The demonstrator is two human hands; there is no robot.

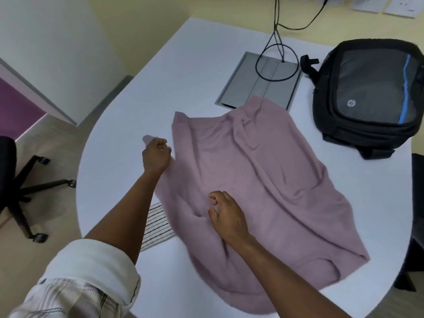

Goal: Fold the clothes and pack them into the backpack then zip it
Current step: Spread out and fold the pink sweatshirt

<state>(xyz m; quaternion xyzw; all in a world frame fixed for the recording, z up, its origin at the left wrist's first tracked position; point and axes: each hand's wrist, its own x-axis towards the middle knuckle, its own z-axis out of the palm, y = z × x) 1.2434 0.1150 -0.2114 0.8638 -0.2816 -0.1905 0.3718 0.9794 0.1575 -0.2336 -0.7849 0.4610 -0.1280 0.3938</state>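
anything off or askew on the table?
Nothing damaged or spilled. The pink sweater lies rumpled and diagonal, not yet folded, and covers part of a striped garment. The backpack looks zipped shut.

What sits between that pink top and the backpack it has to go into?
Nothing visible does. Bare white table separates the pink top from the backpack, which lies at the far right. The grey cable hatch sits off to the side. The backpack looks closed, though the zip itself is not clear.

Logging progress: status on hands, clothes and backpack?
Left hand grips pink garment's sleeve; right hand rests on it. Garment unfolded. Backpack zipped, unobstructed.
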